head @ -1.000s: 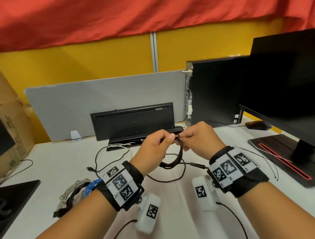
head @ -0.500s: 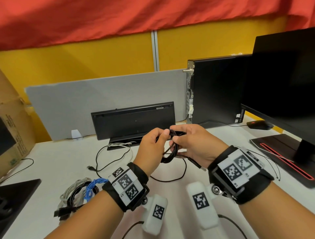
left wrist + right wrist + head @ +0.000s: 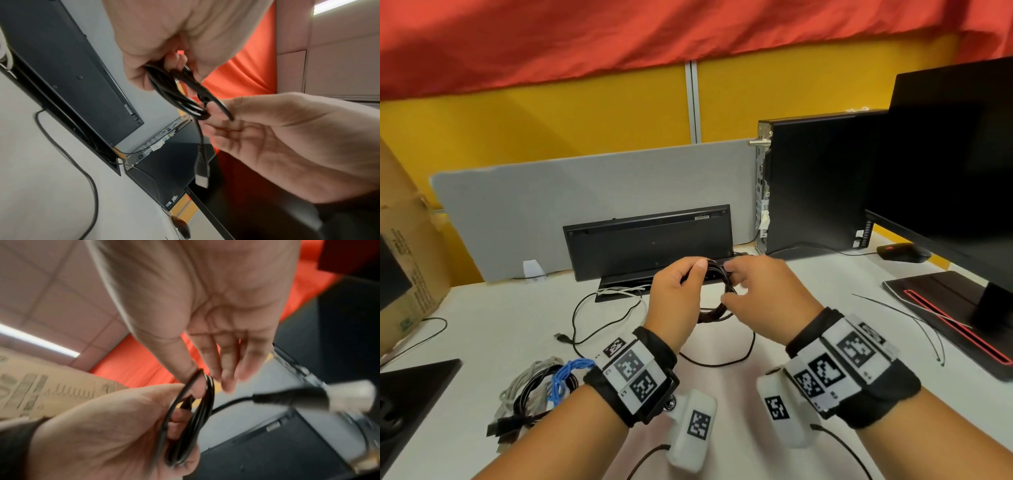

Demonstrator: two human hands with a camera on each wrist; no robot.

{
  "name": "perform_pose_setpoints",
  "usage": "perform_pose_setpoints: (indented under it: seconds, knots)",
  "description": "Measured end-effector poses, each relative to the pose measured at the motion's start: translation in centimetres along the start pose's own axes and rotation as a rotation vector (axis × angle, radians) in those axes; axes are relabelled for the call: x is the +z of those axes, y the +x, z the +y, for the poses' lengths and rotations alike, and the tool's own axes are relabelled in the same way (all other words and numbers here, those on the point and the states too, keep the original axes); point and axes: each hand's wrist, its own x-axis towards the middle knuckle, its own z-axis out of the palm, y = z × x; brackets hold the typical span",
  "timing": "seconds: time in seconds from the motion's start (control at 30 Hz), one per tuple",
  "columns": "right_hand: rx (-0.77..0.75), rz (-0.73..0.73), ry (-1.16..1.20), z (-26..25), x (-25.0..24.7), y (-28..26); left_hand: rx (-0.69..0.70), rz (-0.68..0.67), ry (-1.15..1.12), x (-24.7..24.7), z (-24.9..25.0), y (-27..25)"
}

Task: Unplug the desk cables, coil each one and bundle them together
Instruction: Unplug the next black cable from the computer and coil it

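Observation:
A black cable coil (image 3: 717, 301) hangs above the desk in front of the keyboard. My left hand (image 3: 693, 274) grips its top with curled fingers, plain in the left wrist view (image 3: 170, 87). My right hand (image 3: 729, 284) pinches the coil's right side between thumb and fingers (image 3: 213, 110). The coil's short tail ends in a silver-tipped plug (image 3: 202, 175) that dangles free below the right thumb, and it is blurred in the right wrist view (image 3: 308, 397). A bundle of grey, black and blue coiled cables (image 3: 541, 387) lies on the desk at the lower left.
A black keyboard (image 3: 650, 243) stands on edge behind the hands, with a loose black cable (image 3: 585, 308) and white wires (image 3: 619, 291) in front of it. A PC tower (image 3: 818, 185), monitor (image 3: 945, 164) and mouse (image 3: 904, 251) stand right. A cardboard box (image 3: 404, 246) stands left.
Both hands moved a little away from me toward the keyboard. The cable's tail, earlier stretched out to the right, is now drawn in with its plug hanging beside the coil.

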Motion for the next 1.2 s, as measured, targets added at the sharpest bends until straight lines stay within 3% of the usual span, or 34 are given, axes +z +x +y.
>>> perform_pose_setpoints:
  seconds: [0.1,0.27,0.4,0.47,0.53,0.63,0.73,0.8,0.93,1.1,1.2]
  knots:
    - [0.017,0.114,-0.126,0.0,0.0,0.0,-0.027,0.088,0.031,-0.3,-0.4,0.3]
    - [0.127,0.069,-0.014,0.6,-0.2,0.0,-0.056,0.198,0.004,-0.5,-0.5,0.2]
    - [0.169,0.085,0.054,1.2,0.8,0.1,-0.203,0.222,-0.215,0.0,0.0,-0.2]
    - [0.223,0.167,0.234,1.9,1.5,0.4,-0.304,0.174,-0.391,0.3,0.2,-0.5]
    - [0.3,0.226,0.558,2.5,2.2,0.5,-0.351,0.126,-0.495,0.4,0.5,-0.8]
    - [0.334,0.208,0.974,2.3,3.0,0.2,-0.367,0.083,-0.563,0.7,0.9,-1.1]
    - [0.282,0.181,1.16,1.7,3.2,0.2,-0.39,0.07,-0.589,0.9,0.8,-1.1]
    - [0.197,0.174,1.12,1.3,3.1,0.2,-0.41,0.072,-0.59,1.0,0.6,-1.1]
    - [-0.011,0.202,0.688,0.6,3.5,-0.1,-0.445,0.079,-0.598,1.2,0.3,-1.3]
    - [-0.085,0.225,0.554,0.9,3.5,0.2,-0.467,0.081,-0.645,1.0,0.0,-1.4]
    - [-0.009,0.291,0.645,1.2,3.6,0.3,-0.435,0.097,-0.657,1.0,-0.2,-1.3]
